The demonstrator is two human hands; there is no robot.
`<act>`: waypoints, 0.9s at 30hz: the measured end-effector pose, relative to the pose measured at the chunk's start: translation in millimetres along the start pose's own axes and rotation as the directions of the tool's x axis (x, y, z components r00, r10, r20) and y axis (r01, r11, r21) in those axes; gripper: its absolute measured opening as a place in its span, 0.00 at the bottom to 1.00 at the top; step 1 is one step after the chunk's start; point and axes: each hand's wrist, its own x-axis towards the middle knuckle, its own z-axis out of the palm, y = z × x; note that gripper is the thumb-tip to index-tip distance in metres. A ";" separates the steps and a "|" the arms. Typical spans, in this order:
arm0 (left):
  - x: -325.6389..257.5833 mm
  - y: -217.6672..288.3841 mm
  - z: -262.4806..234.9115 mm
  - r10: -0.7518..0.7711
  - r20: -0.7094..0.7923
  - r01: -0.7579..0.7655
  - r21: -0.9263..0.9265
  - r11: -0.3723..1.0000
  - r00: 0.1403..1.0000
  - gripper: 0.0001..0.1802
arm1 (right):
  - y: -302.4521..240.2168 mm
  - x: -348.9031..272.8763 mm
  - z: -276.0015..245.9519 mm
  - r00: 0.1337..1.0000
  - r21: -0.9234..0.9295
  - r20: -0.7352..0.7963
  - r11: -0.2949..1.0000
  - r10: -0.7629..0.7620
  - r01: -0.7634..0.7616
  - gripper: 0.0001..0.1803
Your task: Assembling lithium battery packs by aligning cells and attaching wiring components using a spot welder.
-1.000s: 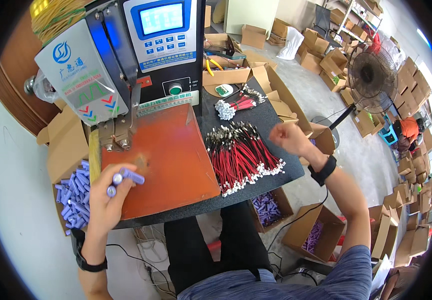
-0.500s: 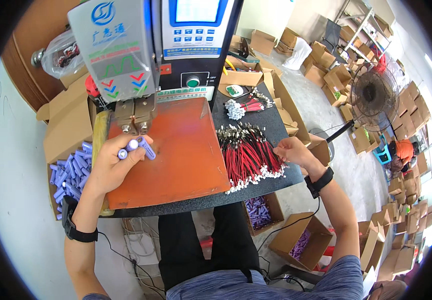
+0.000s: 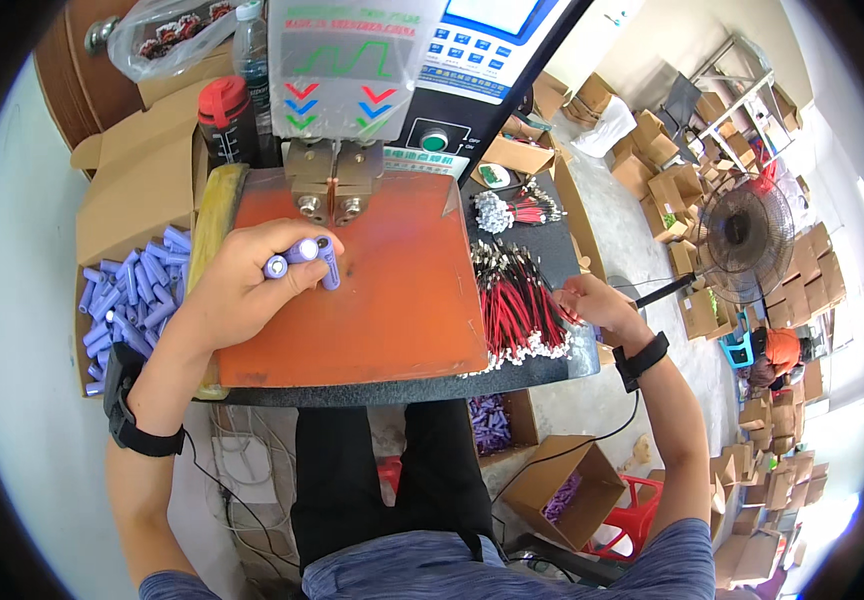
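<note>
My left hand (image 3: 237, 285) is closed around several purple cylindrical battery cells (image 3: 302, 251), held over an orange mat (image 3: 392, 320). Just above the fingers are the two metal electrode arms (image 3: 334, 180) of a spot welding machine (image 3: 352, 70). At the right edge of a pile of red and black wire leads (image 3: 517, 305) with white connectors, my right hand (image 3: 600, 303) has its fingers pinched together. A bit of red wire shows at those fingertips; the rest of what they grip is hidden.
Left of the mat stands a cardboard box of purple cells (image 3: 132, 295), with a red-lidded bottle (image 3: 227, 115) behind it. A second wire bundle (image 3: 517, 208) lies farther back. Below the table are open boxes (image 3: 564, 490) and a red stool (image 3: 632, 515). A fan (image 3: 749, 240) stands right.
The view has shifted, so the machine and mat appear farther right and the machine higher. My left hand still grips the cells near the electrodes; my right hand stays at the wire pile's edge.
</note>
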 end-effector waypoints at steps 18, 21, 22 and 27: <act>0.1 -0.9 0.0 -0.042 0.020 0.043 -0.099 0.994 0.999 0.10 | 7.3 8.9 -13.5 0.994 0.275 -0.078 0.960 0.083 -0.058 0.11; 0.0 -2.4 -0.2 -0.033 0.023 0.035 -0.100 0.994 0.999 0.10 | 1.4 -1.5 -0.3 0.973 0.024 -0.229 1.000 0.011 -0.006 0.11; -0.5 -2.4 -0.3 -0.034 0.023 0.036 -0.099 0.994 0.999 0.10 | 4.5 -3.9 -0.6 0.974 0.024 -0.228 1.000 0.010 -0.005 0.11; -0.4 1.0 -1.2 -0.043 0.025 0.044 -0.055 0.998 0.999 0.10 | 27.1 -20.5 -11.2 0.979 -0.273 -0.123 0.954 -0.161 0.122 0.11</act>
